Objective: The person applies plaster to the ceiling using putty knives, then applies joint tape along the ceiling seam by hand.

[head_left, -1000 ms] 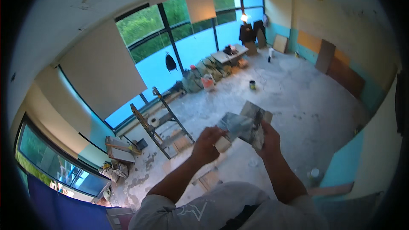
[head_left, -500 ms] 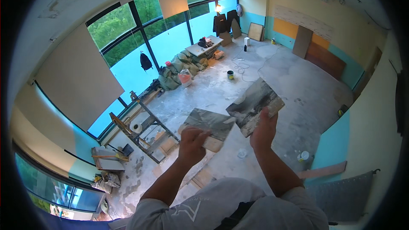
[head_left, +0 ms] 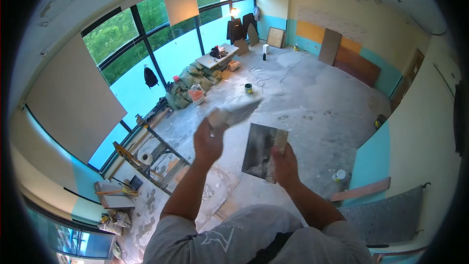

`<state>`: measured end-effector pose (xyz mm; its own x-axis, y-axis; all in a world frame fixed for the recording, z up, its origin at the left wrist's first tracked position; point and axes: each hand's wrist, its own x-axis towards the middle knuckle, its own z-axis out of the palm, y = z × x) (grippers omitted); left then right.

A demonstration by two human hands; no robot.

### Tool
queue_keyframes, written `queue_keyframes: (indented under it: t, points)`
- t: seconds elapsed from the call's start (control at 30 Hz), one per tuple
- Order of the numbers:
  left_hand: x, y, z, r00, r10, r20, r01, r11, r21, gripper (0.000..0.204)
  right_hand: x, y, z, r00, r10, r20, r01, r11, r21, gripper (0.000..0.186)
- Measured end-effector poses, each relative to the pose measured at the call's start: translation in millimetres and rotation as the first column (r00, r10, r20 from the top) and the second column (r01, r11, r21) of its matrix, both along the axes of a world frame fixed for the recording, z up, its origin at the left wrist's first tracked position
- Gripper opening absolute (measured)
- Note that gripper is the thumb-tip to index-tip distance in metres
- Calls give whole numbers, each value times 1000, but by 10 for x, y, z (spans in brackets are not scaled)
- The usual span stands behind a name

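Note:
My left hand (head_left: 207, 144) is closed around a wide putty knife (head_left: 240, 112), raised to the left of centre. Its blade is seen at a slant and smeared by motion. Lower and to the right, my right hand (head_left: 287, 168) grips a second wide putty knife (head_left: 259, 147) by the pale strip along its back, thumb on that strip. The broad grey metal face of this one is turned up and streaked with dark and light smears. A gap of bare floor shows between the two blades. Whether fresh compound sits on the left blade I cannot tell.
A stepladder (head_left: 161, 154) with a white roll on it stands at the left. Stuffed sacks (head_left: 180, 95) and a low table (head_left: 215, 60) line the windows. On the dusty floor are a small bucket (head_left: 248, 88), a loose cable (head_left: 273, 93) and a white tub (head_left: 338, 175).
The two blades were close together, one beside the other; now they are apart. My left hand has risen and tilted its blade. My right hand has come down and left, turning its blade more upright.

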<state>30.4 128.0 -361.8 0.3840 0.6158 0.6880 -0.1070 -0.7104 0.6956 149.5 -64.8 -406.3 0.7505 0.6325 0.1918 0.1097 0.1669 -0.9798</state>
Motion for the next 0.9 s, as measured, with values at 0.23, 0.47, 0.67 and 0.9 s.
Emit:
queue_keyframes:
  t: [0.23,0.47,0.67,0.9]
  points:
    - [151,513,-40,859,-484,-168,258,692,-674,34,305,-84,38,551,474,-687,-256,879,402,43]
    - [213,528,-543,587,-645,-489,220,709,-670,52,466,-123,171,617,457,-640,-140,865,482,42]
    - [116,403,-676,704,-628,331,459,48,-887,48,582,-99,480,946,-203,-253,306,818,487,39]
    - [214,-172,-417,385,-496,779,490,-605,-628,49,743,-164,444,455,-329,827,119,943,310,25]
